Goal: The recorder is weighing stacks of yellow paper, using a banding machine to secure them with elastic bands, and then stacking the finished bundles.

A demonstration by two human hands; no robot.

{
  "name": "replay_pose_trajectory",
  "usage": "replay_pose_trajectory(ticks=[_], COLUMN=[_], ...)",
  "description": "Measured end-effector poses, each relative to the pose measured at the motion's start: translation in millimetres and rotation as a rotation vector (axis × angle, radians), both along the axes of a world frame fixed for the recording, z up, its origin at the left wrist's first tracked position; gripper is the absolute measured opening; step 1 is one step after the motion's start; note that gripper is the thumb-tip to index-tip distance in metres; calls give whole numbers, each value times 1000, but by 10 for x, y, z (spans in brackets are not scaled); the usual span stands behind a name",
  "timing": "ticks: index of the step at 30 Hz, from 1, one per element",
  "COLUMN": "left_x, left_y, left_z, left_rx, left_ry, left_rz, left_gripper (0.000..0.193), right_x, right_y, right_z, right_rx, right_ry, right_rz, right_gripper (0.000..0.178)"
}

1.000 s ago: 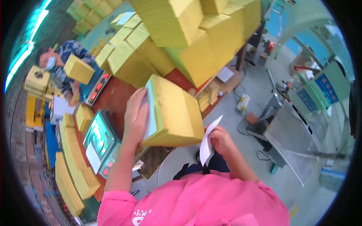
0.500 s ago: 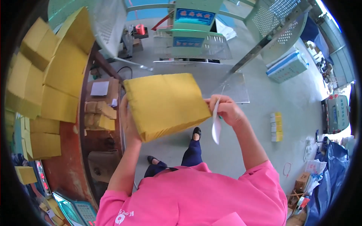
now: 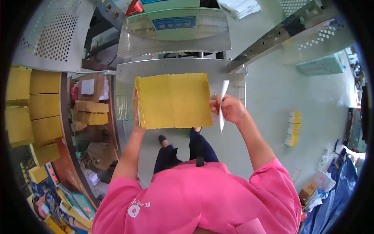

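Observation:
I hold a thick stack of yellow paper sheets [image 3: 173, 100] flat between both hands, over the shiny metal table [image 3: 128, 84] of a machine. My left hand [image 3: 136, 113] grips the stack's left edge, mostly hidden behind it. My right hand [image 3: 230, 109] presses the right edge and also pinches a thin white paper slip [image 3: 223, 105] that stands upright between its fingers.
A green and grey machine [image 3: 175, 27] rises behind the metal table. More yellow stacks [image 3: 33, 105] sit on a brown table at left, with cardboard boxes [image 3: 91, 111] under it. Small yellow and white boxes [image 3: 293, 128] stand on the grey floor at right. Another person's head [image 3: 41, 204] shows at lower left.
I have turned away from the brown table of yellow stacks to the machine. The yellow stack went from tilted to level, now over the metal table. The white slip stays in my right hand.

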State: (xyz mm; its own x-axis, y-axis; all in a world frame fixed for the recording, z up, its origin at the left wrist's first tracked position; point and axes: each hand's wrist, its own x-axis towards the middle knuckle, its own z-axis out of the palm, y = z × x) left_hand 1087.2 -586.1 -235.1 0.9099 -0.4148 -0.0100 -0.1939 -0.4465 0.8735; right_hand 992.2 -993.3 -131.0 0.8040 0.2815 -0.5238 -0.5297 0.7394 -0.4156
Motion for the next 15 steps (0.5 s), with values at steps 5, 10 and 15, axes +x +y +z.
replay_pose_trajectory(ticks=[5,10,15], left_x=[20,-17,-92], left_y=[-169,-357,-286], left_z=[608,1153,1153], left_rx=[-773,-620,-538], left_ry=[786,681,597], left_rz=[269,255,242], left_gripper=[56,51,54], right_x=[185,173,143], right_y=[76,337,446], right_z=[-260,-337,-420], right_rx=[-138,-490,-939], right_ry=[100,98,-60], right_rz=[26,-74,-42], right_gripper=[34,45,53])
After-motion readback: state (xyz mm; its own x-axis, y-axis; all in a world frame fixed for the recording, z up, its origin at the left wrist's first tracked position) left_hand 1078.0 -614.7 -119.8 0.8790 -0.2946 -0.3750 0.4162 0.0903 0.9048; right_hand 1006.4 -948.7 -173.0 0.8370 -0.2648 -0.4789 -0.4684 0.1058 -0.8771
